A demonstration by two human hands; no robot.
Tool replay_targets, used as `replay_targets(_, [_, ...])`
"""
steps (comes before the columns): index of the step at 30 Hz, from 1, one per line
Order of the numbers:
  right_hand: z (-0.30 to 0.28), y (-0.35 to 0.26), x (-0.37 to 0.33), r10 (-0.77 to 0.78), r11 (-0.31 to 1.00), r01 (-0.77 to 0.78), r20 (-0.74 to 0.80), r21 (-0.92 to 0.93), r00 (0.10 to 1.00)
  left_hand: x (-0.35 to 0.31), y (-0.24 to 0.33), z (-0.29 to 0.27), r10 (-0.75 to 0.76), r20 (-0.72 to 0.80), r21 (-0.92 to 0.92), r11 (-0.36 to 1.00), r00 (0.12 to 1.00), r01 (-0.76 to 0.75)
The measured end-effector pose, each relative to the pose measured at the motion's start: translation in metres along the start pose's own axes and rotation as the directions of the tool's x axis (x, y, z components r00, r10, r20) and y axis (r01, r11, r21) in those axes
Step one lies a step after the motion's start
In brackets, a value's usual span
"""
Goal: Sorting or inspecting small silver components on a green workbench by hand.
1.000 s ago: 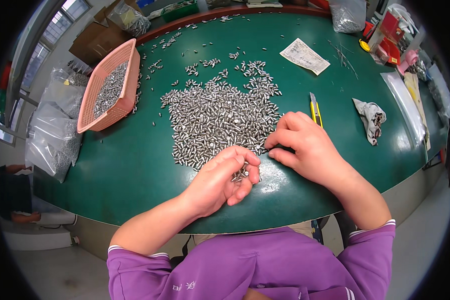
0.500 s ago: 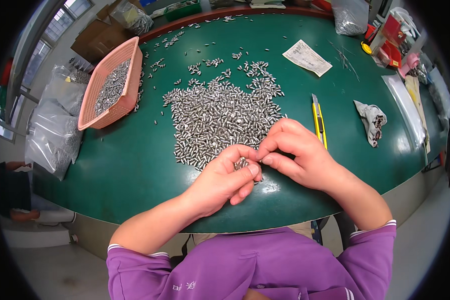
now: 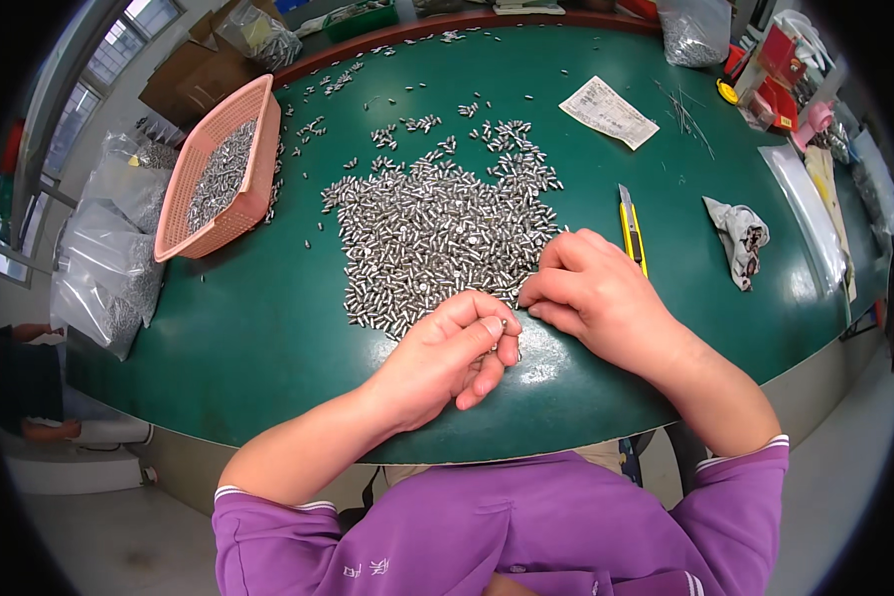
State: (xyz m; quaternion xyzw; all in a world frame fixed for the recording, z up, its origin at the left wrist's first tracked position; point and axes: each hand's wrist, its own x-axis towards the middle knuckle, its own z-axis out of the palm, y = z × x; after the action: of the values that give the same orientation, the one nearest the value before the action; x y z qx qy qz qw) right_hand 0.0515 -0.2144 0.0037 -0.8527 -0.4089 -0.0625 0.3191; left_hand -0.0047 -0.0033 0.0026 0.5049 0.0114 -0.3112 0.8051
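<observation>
A big heap of small silver metal pins (image 3: 437, 233) lies spread on the green table (image 3: 268, 338). My left hand (image 3: 447, 358) is curled at the heap's near edge, thumb and fingers pinching a small metal pin (image 3: 505, 323). My right hand (image 3: 591, 293) rests just to its right, fingertips pressed together at the heap's near right edge and almost touching the left hand's fingers. Whether the right fingers hold a pin is hidden.
A pink plastic basket (image 3: 258, 149) with more pins stands at the far left. A yellow utility knife (image 3: 631, 233), a crumpled grey rag (image 3: 740, 238) and a printed paper slip (image 3: 608, 111) lie to the right. Clear bags of parts (image 3: 109, 258) hang off the left edge. Clutter lines the far right rim.
My hands were working apart at the heap's edge, then came together. Now the left hand has drawn back slightly with a pin pinched in its fingers.
</observation>
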Motion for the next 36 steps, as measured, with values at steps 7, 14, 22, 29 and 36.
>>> replay_targets(7, [0.003,-0.005,-0.001,-0.036,0.983,0.038,0.014,-0.181,0.999,-0.002,0.003,0.000,-0.021,0.008,-0.078,0.997,1.000,0.022])
replay_targets(14, [-0.001,-0.009,0.004,0.010,0.986,0.000,-0.062,0.166,0.998,-0.001,0.000,-0.002,-0.002,-0.008,0.004,1.000,1.000,0.002])
replay_targets(22, [0.005,-0.010,0.006,-0.042,0.910,0.066,-0.069,0.408,0.997,-0.003,0.003,0.001,-0.030,-0.029,0.038,0.999,0.999,0.031])
replay_targets(29, [0.002,-0.011,0.004,-0.099,0.940,0.123,-0.090,0.318,0.991,-0.003,0.003,0.000,-0.041,-0.020,0.033,0.999,0.999,0.041])
replay_targets(36, [-0.004,-0.005,0.004,0.041,0.953,0.015,-0.177,0.303,0.983,0.000,0.001,-0.002,-0.002,0.022,-0.028,1.000,1.000,0.002])
